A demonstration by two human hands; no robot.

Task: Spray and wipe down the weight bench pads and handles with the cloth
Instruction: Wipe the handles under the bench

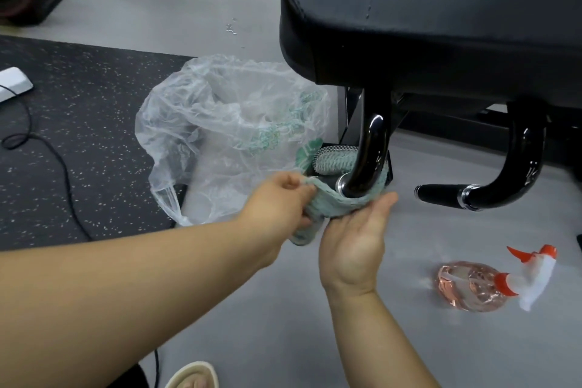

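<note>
Grey floor point(277, 318): the widest surface we see; it runs under the bench and carries the bag, the bottle and a few droplets point(231, 29) near the pad's corner.
Bench pad point(441, 3): black and smooth with a stitched seam, filling the upper right; we look down on its rounded corner.
Rubber mat point(88, 98): black flecked with white, on the left, its edge meeting the grey floor.
Plastic bag point(220, 123): clear and crumpled, mouth open, between the mat and the bench frame; something green shows through it, and we cannot tell what.
Handles: two glossy black curved tubes hang below the pad. The wrapped handle point(371, 154) is just beside the bag; the bare handle point(516, 179) is well apart from it and has a chrome ring.
Left hand point(277, 205): our thumb and fingers pinch one end of the cloth, near the bag.
Right hand point(356, 239): palm up, fingers straight and together, lying under the cloth and touching it below the handle's bend.
Cloth point(333, 201): pale green and ribbed, slung round the lower bend of the wrapped handle, one end in our pinch, the rest draped over our right palm.
Spray bottle point(472, 287): on its side on the floor, apart from our right hand; pink liquid, white head, orange-red trigger.
Power strip point(12, 85): white, at the mat's left edge, with a black cable point(63, 164) trailing.
Sandal point(192, 375): cream, at the bottom edge.
</note>
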